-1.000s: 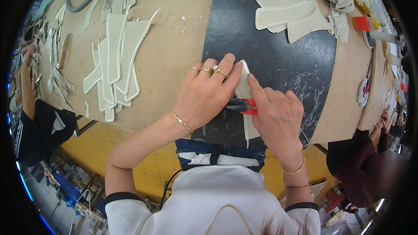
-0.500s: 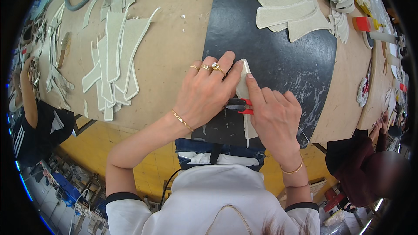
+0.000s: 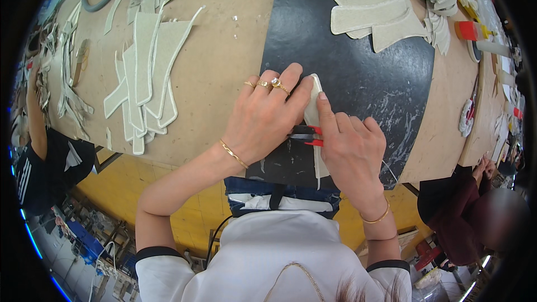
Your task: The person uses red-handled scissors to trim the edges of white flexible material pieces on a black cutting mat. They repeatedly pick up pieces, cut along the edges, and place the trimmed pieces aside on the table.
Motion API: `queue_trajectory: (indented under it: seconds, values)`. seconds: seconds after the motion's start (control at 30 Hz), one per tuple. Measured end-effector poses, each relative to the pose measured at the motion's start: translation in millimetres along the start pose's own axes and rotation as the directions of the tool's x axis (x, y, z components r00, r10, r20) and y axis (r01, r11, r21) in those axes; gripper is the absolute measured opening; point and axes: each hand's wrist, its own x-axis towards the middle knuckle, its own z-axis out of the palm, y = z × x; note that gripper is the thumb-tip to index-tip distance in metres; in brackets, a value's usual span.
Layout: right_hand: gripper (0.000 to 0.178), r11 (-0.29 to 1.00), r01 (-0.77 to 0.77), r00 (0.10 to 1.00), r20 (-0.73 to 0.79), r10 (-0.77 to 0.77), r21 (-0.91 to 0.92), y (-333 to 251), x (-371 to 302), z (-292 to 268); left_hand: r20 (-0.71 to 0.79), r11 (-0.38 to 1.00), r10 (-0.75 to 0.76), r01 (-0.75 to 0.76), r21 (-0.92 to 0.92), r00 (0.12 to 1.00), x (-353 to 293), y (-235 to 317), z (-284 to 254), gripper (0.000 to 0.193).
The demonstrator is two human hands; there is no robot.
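Note:
A narrow cream fabric piece [image 3: 311,113] with a pale raised edge lies lengthwise on the black mat [image 3: 358,84], between my hands. On its left side, my left hand [image 3: 260,109] bends over it with the index fingertip against its edge; the thumb is hidden. My right hand [image 3: 356,148] has its index finger stretched along the piece's right edge. Tucked under that hand's curled fingers are small red-handled snips [image 3: 315,141], their dark end pointing towards my left hand. The lower end of the piece reaches close to the mat's near edge.
Several finished-looking cream pieces [image 3: 152,61] lie stacked at the left, and more pieces [image 3: 369,14] overlap the mat's far right corner. Cut strips [image 3: 70,92] lie farther left. Red-handled scissors [image 3: 469,113] rest at the right. Other people [image 3: 36,117] work at both sides.
My hands and the cream piece stay almost in place, with only a tiny shift. At the left, the other person's hand has moved up slightly.

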Motion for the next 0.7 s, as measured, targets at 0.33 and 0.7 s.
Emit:
queue_trajectory:
  seconds: [0.33, 0.7]
  values:
    - [0.055, 0.998, -0.016, 1.0, -0.012, 0.017, 0.058, -6, 0, 6, -0.005, 1.0, 0.014, -0.014, 0.005, 1.0, 3, -11, -4, 0.038]
    - [0.044, 0.913, -0.286, 0.947, 0.23, 0.224, 0.291, 24, -46, -33, 0.197, 0.944, -0.273, 0.224, 0.241, 0.942, -45, 49, -31, 0.058]
